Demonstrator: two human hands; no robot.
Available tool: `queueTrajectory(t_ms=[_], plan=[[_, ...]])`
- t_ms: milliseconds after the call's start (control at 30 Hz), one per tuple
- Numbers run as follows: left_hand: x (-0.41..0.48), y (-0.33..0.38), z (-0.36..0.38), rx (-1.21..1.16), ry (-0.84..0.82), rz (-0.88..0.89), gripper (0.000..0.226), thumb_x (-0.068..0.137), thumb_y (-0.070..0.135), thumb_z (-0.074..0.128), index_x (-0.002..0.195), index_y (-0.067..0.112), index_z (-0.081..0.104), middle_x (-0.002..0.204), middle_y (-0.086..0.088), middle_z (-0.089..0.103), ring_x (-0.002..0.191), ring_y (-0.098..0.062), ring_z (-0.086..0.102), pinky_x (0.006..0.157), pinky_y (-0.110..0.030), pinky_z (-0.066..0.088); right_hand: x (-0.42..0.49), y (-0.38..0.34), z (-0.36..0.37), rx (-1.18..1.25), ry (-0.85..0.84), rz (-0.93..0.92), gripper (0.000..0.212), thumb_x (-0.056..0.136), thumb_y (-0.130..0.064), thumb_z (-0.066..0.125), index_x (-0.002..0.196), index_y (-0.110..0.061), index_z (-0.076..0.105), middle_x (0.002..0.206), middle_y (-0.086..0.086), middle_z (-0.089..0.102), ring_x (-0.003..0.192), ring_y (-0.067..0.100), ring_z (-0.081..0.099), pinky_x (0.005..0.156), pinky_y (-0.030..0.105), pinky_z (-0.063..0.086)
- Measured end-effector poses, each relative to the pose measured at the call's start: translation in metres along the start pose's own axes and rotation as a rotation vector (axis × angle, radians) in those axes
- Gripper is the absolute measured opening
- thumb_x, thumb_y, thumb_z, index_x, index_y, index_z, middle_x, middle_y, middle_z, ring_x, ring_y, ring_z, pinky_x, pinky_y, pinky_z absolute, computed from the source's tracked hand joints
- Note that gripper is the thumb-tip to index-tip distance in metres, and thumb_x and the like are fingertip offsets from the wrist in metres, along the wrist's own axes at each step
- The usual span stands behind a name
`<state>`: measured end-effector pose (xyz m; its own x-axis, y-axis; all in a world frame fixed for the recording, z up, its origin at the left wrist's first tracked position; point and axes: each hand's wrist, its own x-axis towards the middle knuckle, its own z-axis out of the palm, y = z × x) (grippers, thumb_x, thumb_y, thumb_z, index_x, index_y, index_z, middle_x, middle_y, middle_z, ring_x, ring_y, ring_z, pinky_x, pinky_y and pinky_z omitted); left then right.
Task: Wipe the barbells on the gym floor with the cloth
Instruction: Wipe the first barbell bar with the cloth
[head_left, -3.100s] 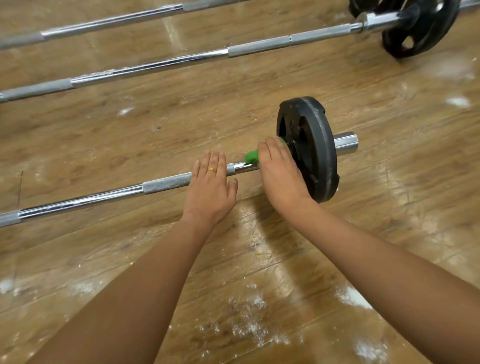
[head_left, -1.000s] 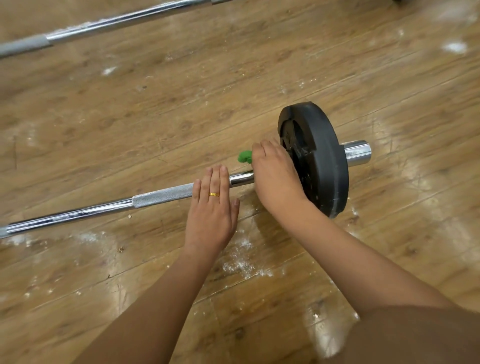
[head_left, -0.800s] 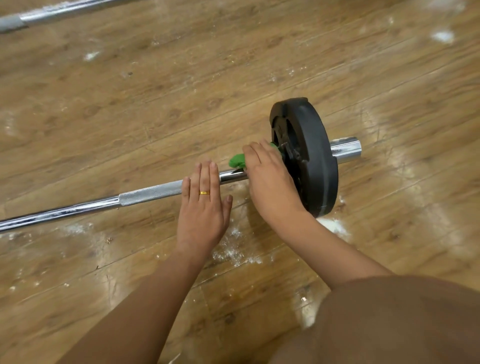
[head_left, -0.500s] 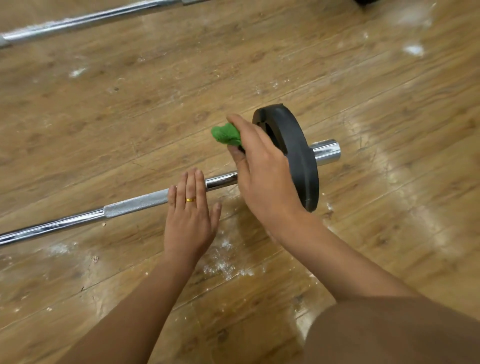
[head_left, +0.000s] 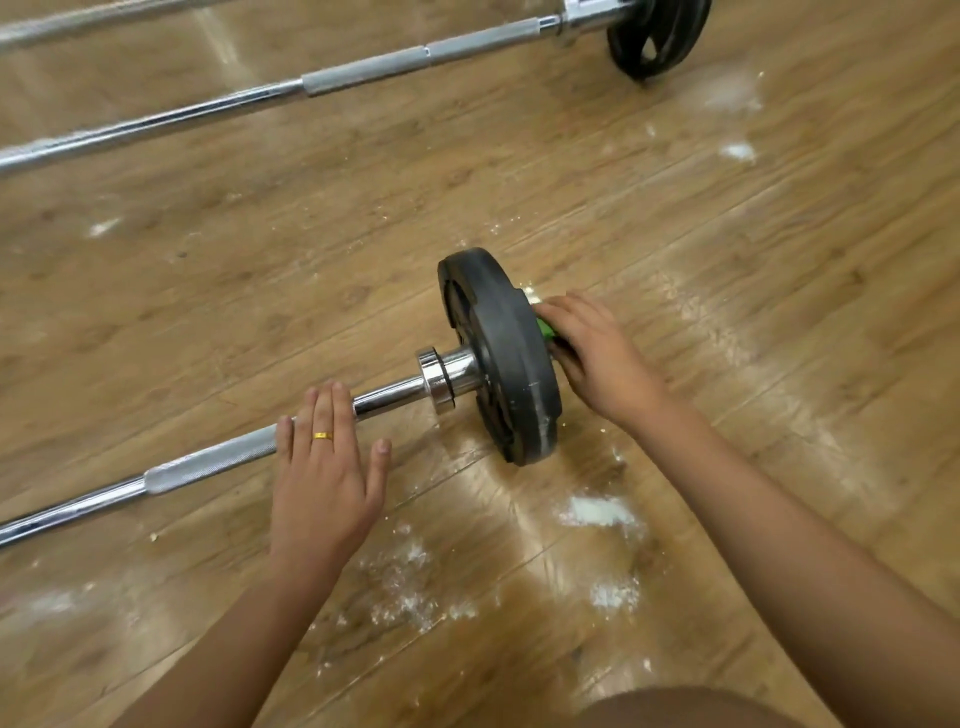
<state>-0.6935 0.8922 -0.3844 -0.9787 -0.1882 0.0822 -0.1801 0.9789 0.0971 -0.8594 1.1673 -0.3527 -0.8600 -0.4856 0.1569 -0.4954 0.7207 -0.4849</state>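
Observation:
A chrome barbell lies across the wooden floor with one black plate on its right end. My left hand rests flat on the bar just left of the collar, fingers spread, a gold ring on one finger. My right hand is on the far, outer side of the plate, closed on a green cloth pressed against the plate. Most of the cloth and the bar's end sleeve are hidden behind the plate and my hand.
A second barbell with a black plate lies farther away, and a third bar runs along the top left edge. White chalk dust is scattered on the floor near me. My knee shows at the bottom.
My right hand has carried the green cloth from the inner side of the plate, over its top, to the outer side. My left hand stays on the bar.

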Motion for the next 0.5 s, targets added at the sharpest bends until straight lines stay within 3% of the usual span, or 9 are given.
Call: queueTrajectory(t_ms=[133,233,333,400,500], plan=[[0.001,0.000,0.001,-0.003,-0.011,-0.006,0.070,0.103,0.045,0.028,0.155,-0.001,0.027,0.156,-0.021,0.036,0.148,-0.035,0.027,0.121,-0.052,0.017,-0.009,-0.004,0.003,-0.059,-0.098,0.057,0.058,0.099,-0.040,0.036,0.150,-0.011,0.040,0.149,0.006,0.048,0.144,0.028,0.033,0.118,0.057,0.024],[0.002,0.002,-0.001,-0.028,-0.022,-0.023,0.069,0.104,0.046,0.024,0.157,0.001,0.024,0.159,-0.019,0.034,0.151,-0.032,0.022,0.123,-0.051,0.011,-0.015,-0.009,0.006,-0.095,-0.050,0.086,0.059,0.102,-0.044,0.030,0.151,-0.011,0.038,0.150,0.006,0.047,0.148,0.026,0.029,0.123,0.055,0.013],[0.012,0.011,-0.002,-0.043,-0.022,0.041,0.065,0.106,0.042,0.020,0.159,0.006,0.022,0.164,-0.011,0.028,0.155,-0.023,0.016,0.125,-0.048,0.004,-0.003,-0.009,0.008,-0.107,0.011,0.088,0.051,0.102,-0.042,0.031,0.136,-0.011,0.054,0.131,0.004,0.061,0.131,0.023,0.047,0.120,0.049,0.022],[0.026,0.021,-0.002,-0.054,-0.024,0.037,0.063,0.106,0.042,0.018,0.160,0.009,0.022,0.165,-0.006,0.025,0.155,-0.018,0.011,0.125,-0.047,0.000,0.008,-0.009,0.007,-0.131,0.037,0.076,0.047,0.100,-0.043,0.034,0.124,-0.013,0.060,0.118,0.002,0.066,0.115,0.023,0.056,0.111,0.044,0.033],[0.040,0.028,-0.003,-0.085,-0.039,-0.023,0.062,0.105,0.041,0.017,0.155,0.008,0.035,0.159,-0.008,0.039,0.152,-0.021,0.025,0.125,-0.050,0.006,0.009,-0.011,0.015,-0.123,0.095,0.057,0.043,0.099,-0.039,0.038,0.121,-0.012,0.062,0.114,0.003,0.067,0.112,0.025,0.058,0.106,0.044,0.038]])
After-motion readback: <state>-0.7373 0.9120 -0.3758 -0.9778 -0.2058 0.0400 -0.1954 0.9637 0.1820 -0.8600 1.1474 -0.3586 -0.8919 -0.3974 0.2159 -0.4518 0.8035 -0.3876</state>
